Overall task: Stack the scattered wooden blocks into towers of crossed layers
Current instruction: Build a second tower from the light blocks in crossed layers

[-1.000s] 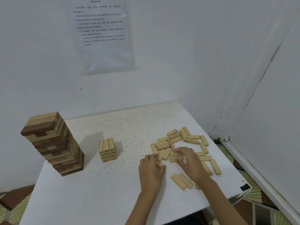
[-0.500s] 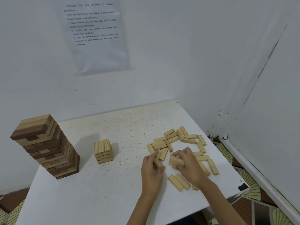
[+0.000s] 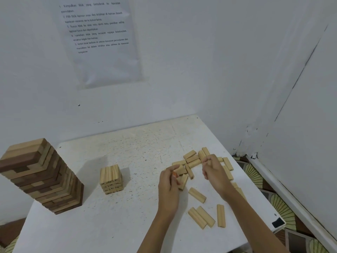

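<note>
Loose blocks (image 3: pixel 193 162) piled on the right side of table (image 3: pixel 127 225), 4 more nearer the front edge. Small pale tower (image 3: pixel 111 178) mid-table, tall 2-tone tower (image 3: pixel 42 178) far left. Left hand (image 3: pixel 169 185) and right hand (image 3: pixel 216 173) curled over pile; can't tell if either grips a block.

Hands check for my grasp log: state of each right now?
Left hand: fingers curled beside a loose block; grip cannot be told.
Right hand: curled over the pile; cannot be told.

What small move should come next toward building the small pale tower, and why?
Probably pick up the nearest loose block and carry it to the small tower: left hand and right hand hover over the pile, and that tower stands just a few layers high.
</note>
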The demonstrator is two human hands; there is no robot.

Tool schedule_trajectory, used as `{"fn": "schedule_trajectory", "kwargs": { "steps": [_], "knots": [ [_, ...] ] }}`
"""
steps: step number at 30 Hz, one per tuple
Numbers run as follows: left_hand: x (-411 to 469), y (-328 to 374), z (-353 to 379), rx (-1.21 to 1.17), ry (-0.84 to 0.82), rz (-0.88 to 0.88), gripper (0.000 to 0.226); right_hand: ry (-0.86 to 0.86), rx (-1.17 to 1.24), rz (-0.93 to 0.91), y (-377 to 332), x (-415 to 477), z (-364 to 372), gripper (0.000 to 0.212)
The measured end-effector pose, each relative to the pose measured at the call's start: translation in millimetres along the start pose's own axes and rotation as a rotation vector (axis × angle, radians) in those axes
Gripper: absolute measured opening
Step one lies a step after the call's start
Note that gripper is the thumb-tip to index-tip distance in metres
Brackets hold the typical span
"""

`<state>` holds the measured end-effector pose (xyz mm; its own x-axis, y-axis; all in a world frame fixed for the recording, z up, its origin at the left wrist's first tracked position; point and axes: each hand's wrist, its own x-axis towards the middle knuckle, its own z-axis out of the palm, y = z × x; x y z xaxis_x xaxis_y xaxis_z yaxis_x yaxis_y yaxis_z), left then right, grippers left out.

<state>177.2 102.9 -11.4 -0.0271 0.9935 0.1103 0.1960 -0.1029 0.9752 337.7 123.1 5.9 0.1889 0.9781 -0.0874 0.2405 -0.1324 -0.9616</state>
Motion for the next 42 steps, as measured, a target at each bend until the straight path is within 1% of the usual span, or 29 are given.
{"fn": "schedule_trajectory", "kwargs": {
  "steps": [2, 4, 7, 9, 11, 14, 16, 19, 24, 27, 28, 32, 36, 39, 41, 42],
  "knots": [
    [6, -1, 0, 0.001, -0.007, -0.021, 0.035, -0.015, -0.100, -0.063, -2, 13, 3, 0.019],
    [12, -2, 0, -0.005, -0.015, -0.036, 0.032, -0.042, -0.269, -0.148, -2, 27, 4, 0.025],
    [15, 2, -2, -0.039, -0.030, -0.047, 0.026, -0.070, -0.731, -0.250, -3, 45, 1, 0.026],
    [15, 5, -5, -0.056, -0.033, -0.047, 0.025, -0.120, -0.977, -0.254, -7, 54, -1, 0.029],
    [15, 4, -7, -0.068, -0.033, -0.065, 0.023, -0.149, -1.092, -0.256, -8, 61, 0, 0.031],
    [14, 2, -9, -0.085, -0.025, -0.100, 0.022, -0.135, -1.178, -0.310, -5, 65, 3, 0.030],
    [13, 1, -10, -0.087, -0.026, -0.107, 0.022, -0.144, -1.179, -0.326, -6, 65, 3, 0.029],
    [11, 1, -10, -0.093, -0.026, -0.108, 0.022, -0.183, -1.168, -0.320, -10, 66, 2, 0.021],
    [7, 2, -11, -0.100, -0.024, -0.107, 0.022, -0.198, -1.117, -0.272, -15, 58, -1, 0.024],
    [4, 1, -13, -0.093, -0.021, -0.107, 0.021, -0.184, -1.057, -0.280, -12, 49, 1, 0.009],
    [3, 0, -14, -0.090, -0.018, -0.109, 0.022, -0.177, -1.037, -0.272, -11, 45, 3, 0.010],
    [-1, 0, -18, -0.069, -0.007, -0.108, 0.024, -0.092, -0.839, -0.229, -2, 32, 5, 0.010],
    [-6, 5, -22, -0.060, 0.003, -0.097, 0.026, -0.024, -0.773, -0.280, 5, 26, 5, 0.023],
    [-8, 7, -27, -0.084, 0.033, -0.096, 0.023, 0.086, -0.745, -0.336, 5, 17, 11, 0.018],
    [-10, 8, -31, -0.085, 0.053, -0.095, 0.018, 0.153, -0.633, -0.353, 0, 7, 19, 0.015],
    [-12, 6, -33, -0.072, 0.071, -0.088, 0.018, 0.159, -0.550, -0.349, -3, 0, 24, 0.013]
  ]
}}
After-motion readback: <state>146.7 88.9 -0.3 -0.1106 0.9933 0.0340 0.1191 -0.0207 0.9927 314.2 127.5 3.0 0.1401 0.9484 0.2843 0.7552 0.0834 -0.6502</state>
